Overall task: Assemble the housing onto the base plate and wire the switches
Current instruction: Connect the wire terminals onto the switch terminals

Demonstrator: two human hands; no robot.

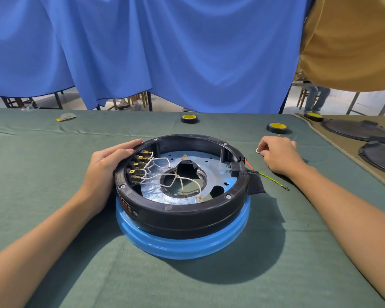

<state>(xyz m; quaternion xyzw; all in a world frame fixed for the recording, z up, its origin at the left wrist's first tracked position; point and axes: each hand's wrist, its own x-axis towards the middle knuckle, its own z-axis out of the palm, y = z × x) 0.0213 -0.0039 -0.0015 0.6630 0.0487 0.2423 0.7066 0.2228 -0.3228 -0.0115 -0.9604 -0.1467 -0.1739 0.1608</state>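
Observation:
A black round housing [187, 210] sits on a blue ring-shaped body [182, 245] in the middle of the green cloth. Inside it lies a silver base plate [216, 172] with a central hole. A row of switches [136, 167] with brass terminals lines the inner left wall, and several white wires [165, 162] loop from them over the plate. My left hand [107, 167] rests on the housing's left rim, fingers flat along it. My right hand [280, 155] lies on the cloth to the right, pinching a small white wire [257, 150]. A red wire [247, 162] and a yellow-green wire [273, 181] trail from the right-side socket [237, 168].
Two black tape rolls with yellow cores lie behind, one [189, 118] at centre and one [277, 127] at right. Black round covers [360, 131] lie on a tan mat at far right. A blue curtain [165, 52] hangs behind the table.

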